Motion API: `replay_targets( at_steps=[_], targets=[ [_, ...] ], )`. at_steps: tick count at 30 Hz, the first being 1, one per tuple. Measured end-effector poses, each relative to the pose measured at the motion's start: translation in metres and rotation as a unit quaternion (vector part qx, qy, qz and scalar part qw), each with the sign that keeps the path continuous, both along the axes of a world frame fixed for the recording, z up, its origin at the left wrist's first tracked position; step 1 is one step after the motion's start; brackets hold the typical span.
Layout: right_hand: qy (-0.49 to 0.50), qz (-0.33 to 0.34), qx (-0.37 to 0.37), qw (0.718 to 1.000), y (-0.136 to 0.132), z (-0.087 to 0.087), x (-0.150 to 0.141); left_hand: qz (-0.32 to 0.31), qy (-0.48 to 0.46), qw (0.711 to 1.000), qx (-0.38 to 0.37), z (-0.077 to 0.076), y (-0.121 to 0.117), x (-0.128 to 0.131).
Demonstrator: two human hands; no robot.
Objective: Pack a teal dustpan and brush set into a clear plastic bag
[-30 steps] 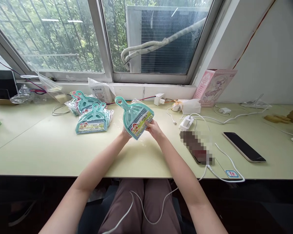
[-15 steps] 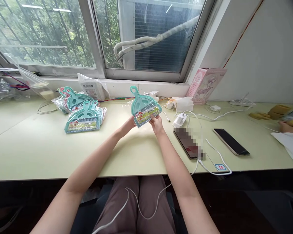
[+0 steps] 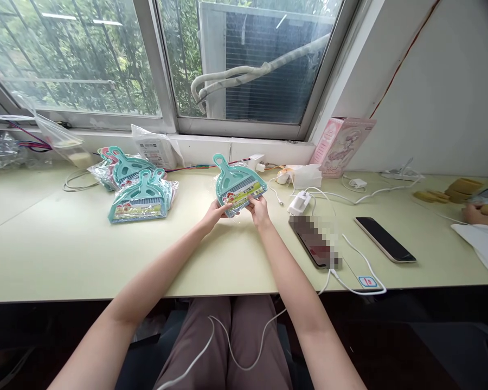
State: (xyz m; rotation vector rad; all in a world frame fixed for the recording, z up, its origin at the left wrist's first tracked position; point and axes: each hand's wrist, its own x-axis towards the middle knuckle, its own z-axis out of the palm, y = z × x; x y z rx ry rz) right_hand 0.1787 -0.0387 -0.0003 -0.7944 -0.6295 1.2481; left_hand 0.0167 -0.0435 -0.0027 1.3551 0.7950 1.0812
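Between both hands is a teal mini dustpan and brush set point(image 3: 239, 184) in clear plastic wrap, its handle pointing up and away from me. A yellow-green printed label crosses its front, below a row of dark bristles. My left hand point(image 3: 216, 215) is closed on the lower left corner, thumb on the label. My right hand point(image 3: 260, 210) grips the lower right edge, its thumb on the front. More wrapped teal sets point(image 3: 140, 200) lie to the left on the table, and behind them another pile point(image 3: 124, 165) includes pink handles.
Right of my hands lie a white charger point(image 3: 299, 202), a partly blurred phone point(image 3: 315, 241) and a second phone point(image 3: 384, 238), with white cables across the pale green table point(image 3: 85, 260). A pink box point(image 3: 344, 146) stands by the wall. Another person's hand point(image 3: 483, 215) shows at the far right.
The dustpan set has come down slightly toward the table and tilted back a little. My left hand's thumb now lies over the label's front. The other sets stay in place.
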Motion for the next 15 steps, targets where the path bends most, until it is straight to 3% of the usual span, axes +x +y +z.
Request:
replay_targets(
  at_steps=[15],
  targets=[
    [0.005, 0.006, -0.07, 0.998, 0.0039, -0.0031, -0.0017, 0.017, 0.004, 0.999, -0.035, -0.002, 0.0005, -0.0003]
  ],
)
